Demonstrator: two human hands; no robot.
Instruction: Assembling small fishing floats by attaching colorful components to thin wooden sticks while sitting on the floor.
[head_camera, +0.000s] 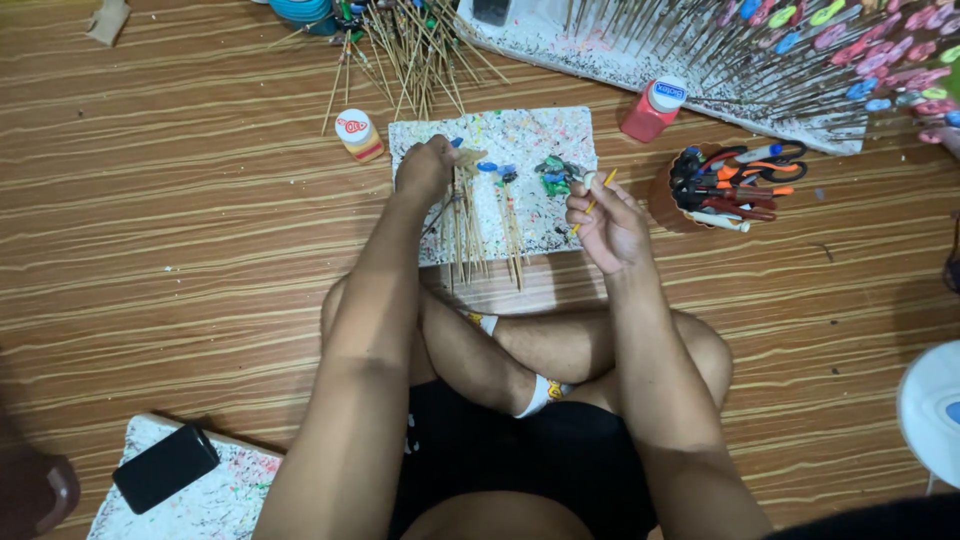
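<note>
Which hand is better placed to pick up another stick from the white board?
Probably the left hand: it already rests on the bamboo sticks lying on the paint-splattered board. The right hand is busy holding a thin brush.

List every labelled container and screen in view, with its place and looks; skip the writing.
Small bottle: left of the paint-spattered board, yellowish body, white cap with red round label.
Red bottle: right of the board's far edge, white cap with blue-and-white label.
Phone: near left, on a spattered white pad, black rectangle, screen dark.
</note>
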